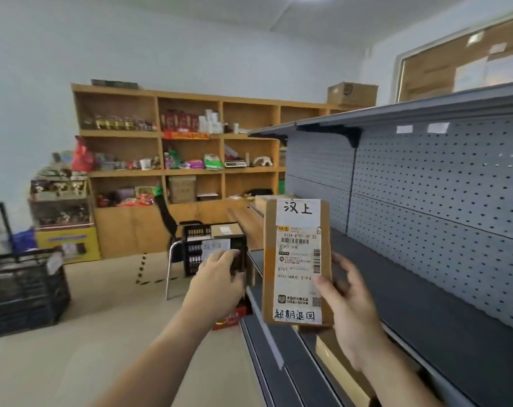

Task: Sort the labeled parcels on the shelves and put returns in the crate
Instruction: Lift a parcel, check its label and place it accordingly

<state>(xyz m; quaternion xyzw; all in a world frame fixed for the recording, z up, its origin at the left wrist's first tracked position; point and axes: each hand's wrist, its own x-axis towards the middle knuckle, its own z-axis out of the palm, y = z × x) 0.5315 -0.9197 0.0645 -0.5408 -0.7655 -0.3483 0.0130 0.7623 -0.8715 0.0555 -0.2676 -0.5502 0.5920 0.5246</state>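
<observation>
My right hand (pixel 347 306) grips a flat brown cardboard parcel (pixel 297 261) by its lower right edge and holds it upright in front of the grey metal shelving (pixel 443 292). White labels with a barcode and handwritten characters cover the parcel's face. My left hand (pixel 220 279) hovers to the left of the parcel with fingers relaxed and holds nothing. A black crate (pixel 214 249) with a brown box inside stands on a chair behind my left hand. Another black crate (pixel 20 292) sits on the floor at the far left.
Wooden cubby shelves (pixel 190 171) packed with goods line the back wall. A brown parcel (pixel 268 201) lies further along the grey shelf. A cardboard box (pixel 352 94) sits on top of the shelving. Open floor lies between the crates.
</observation>
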